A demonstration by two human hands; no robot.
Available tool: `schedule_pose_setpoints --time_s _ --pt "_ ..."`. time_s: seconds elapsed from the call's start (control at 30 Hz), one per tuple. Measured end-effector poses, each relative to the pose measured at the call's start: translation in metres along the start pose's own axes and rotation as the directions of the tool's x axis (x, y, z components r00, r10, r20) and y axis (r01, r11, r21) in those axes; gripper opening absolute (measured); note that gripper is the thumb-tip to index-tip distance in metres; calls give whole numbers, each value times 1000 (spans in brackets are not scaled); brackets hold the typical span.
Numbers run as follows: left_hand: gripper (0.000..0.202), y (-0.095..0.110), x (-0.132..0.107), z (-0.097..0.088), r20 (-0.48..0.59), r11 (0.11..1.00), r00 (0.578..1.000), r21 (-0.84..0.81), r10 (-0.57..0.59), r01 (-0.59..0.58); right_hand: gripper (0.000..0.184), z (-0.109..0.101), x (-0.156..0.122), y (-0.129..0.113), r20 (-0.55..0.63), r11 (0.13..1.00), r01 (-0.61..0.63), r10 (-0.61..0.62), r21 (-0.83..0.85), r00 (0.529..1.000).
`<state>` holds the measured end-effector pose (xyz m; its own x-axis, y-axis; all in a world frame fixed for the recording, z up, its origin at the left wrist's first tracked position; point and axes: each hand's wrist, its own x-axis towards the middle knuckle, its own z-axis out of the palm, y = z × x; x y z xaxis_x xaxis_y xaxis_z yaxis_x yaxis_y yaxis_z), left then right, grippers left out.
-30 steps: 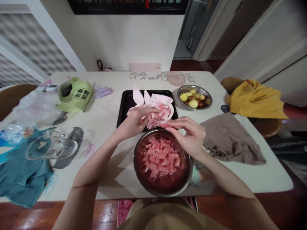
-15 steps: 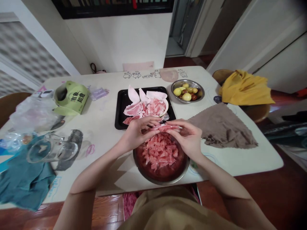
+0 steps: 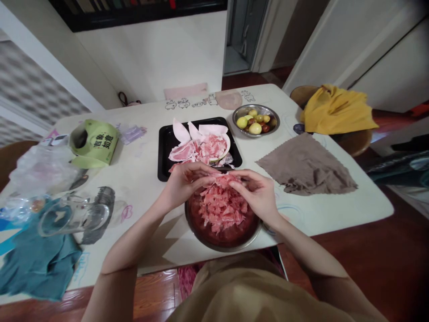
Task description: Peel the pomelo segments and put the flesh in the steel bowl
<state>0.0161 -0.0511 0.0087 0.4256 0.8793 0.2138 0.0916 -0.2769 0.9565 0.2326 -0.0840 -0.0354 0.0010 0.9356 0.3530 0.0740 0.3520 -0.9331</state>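
Note:
Over the far rim of a metal bowl (image 3: pixel 216 246), my left hand (image 3: pixel 184 184) and my right hand (image 3: pixel 258 190) pinch a piece of pink pomelo flesh (image 3: pixel 225 180) between them. Thumbs and fingertips of both hands press on it. Below, peeled pomelo pulp (image 3: pixel 221 212) is heaped in the bowl. Just beyond my hands lies a black tray (image 3: pixel 164 154). It carries thick pale pomelo rind (image 3: pixel 181 131) and torn pink membranes (image 3: pixel 214 147).
A steel bowl of small yellow and brown fruits (image 3: pixel 255 127) stands behind right. To the right lies a brown cloth (image 3: pixel 311 165). On the left are a green paper box (image 3: pixel 97 143), a clear plastic bag (image 3: pixel 43 167), a glass pitcher (image 3: pixel 72 214) lying sideways and a teal cloth (image 3: pixel 40 264).
My hands have drawn slightly closer together, and the pomelo piece between them has changed shape and sits nearer the heap. The whole view has shifted a little.

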Motion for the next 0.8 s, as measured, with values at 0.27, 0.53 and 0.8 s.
schedule_pose_setpoints --time_s 0.27,0.53,0.8 --pt "13 4 -3 0 -49 984 997 171 60 -50 19 4 -5 3 51 986 74 -67 -147 996" --pt "13 3 -6 6 -47 949 988 288 146 -127 16 5 0 -7 91 972 167 -153 -168 984" --pt "11 2 -11 19 -159 943 969 305 187 -132 3 14 -4 -14 -34 970 182 -189 -160 981"
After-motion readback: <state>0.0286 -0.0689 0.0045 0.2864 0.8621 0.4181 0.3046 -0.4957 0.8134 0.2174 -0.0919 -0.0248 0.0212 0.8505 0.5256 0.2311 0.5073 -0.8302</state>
